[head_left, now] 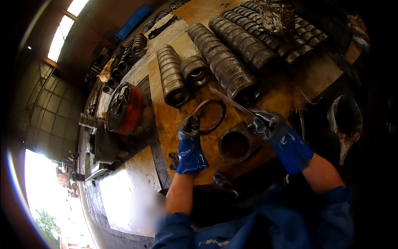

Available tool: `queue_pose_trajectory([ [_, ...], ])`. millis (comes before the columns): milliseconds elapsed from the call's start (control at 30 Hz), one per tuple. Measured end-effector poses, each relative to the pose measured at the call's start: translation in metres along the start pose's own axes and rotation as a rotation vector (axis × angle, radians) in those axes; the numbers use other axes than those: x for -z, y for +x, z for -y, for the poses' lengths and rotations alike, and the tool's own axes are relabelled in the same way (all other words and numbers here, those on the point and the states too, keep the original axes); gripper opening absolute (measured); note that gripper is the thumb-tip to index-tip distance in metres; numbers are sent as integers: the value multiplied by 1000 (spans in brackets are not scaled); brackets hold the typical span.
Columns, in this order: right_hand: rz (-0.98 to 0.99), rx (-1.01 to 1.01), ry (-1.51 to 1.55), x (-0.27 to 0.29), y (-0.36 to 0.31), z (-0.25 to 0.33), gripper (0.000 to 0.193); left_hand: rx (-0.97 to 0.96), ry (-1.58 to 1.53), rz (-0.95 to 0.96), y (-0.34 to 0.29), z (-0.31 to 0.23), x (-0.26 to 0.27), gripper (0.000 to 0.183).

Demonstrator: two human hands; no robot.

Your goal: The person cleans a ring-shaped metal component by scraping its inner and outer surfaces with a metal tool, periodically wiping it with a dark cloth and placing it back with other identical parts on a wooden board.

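Note:
Both hands wear gloves with dark grey palms and blue cuffs. My left hand point(189, 129) is closed on the left side of a thin reddish-brown ring point(224, 112), raised above the yellow-brown board. My right hand point(267, 123) grips a long, thin, flat tool point(232, 102), perhaps a file or scraper; its tip points up and left, beyond the ring, and whether it touches the ring I cannot tell. Below and between the hands, a rusty flanged ring point(236, 130) with small holes round its rim lies on the board.
Rows of stacked metal rings point(222, 60) lie across the far board, beside a shorter row point(168, 74). A crusted bucket point(277, 16) stands behind them. At left is a red drum point(134, 108); at right, a grey funnel-like vessel point(331, 113). A dark rounded object point(222, 180) sits near me.

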State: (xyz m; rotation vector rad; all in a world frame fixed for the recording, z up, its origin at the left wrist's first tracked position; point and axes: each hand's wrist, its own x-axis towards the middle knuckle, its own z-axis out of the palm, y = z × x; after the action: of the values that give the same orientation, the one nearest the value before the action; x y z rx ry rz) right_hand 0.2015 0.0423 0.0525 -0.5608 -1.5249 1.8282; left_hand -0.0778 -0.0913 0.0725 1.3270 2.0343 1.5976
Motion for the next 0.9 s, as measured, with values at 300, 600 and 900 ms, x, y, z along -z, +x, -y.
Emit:
queue_pose_trajectory([
  [300,17,-198,203,1,6,-14,21,177,-939,225,24,62,20,28],
  [600,-53,-54,6,-34,-1,32,29,265,-674,218,0,52,5,35],
  [900,23,-38,282,-31,5,14,27,471,-754,65,24,21,36,28],
])
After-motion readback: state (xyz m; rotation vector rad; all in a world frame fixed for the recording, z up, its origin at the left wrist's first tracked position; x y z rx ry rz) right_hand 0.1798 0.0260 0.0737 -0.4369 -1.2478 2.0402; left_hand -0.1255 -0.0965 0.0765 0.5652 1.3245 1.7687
